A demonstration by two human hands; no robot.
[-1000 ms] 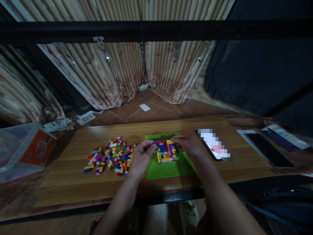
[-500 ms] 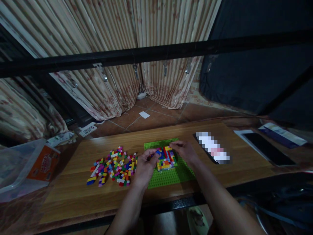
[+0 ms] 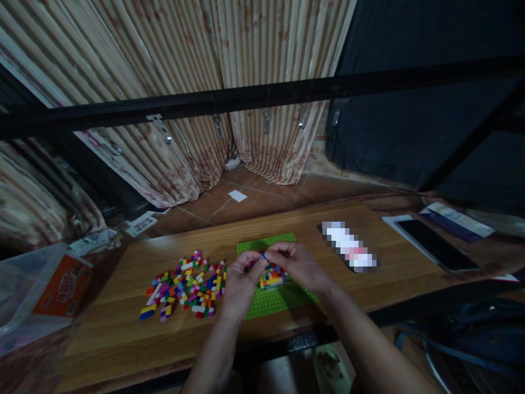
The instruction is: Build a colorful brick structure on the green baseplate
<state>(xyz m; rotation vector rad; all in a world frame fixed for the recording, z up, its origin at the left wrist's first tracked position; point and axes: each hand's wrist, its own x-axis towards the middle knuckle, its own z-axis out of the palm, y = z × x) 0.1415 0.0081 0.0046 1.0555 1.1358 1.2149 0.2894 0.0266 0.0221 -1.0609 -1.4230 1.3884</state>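
Above a block of joined multicoloured bricks (image 3: 271, 277), both hands come together at their fingertips. Between thumb and fingers, my left hand (image 3: 241, 282) pinches a small blue brick (image 3: 263, 255). My right hand (image 3: 302, 264) is closed from the other side, its fingertips on the same blue brick. Beneath them the brick block sits on a green studded baseplate (image 3: 262, 307), partly covered by the hands. Left of my left hand, a pile of loose bricks (image 3: 197, 284) in many colours is spread over the wooden table (image 3: 118, 328).
A clear plastic box (image 3: 24, 306) with an orange label stands at the left. On the right of the table lie a blurred-out phone-shaped object (image 3: 349, 249) and a dark flat device (image 3: 437, 246) on white paper. A black bar (image 3: 254, 98) crosses in front of curtains.
My right hand has moved left from the far right side of the brick block to meet my left hand at the blue brick. The view has shifted slightly.
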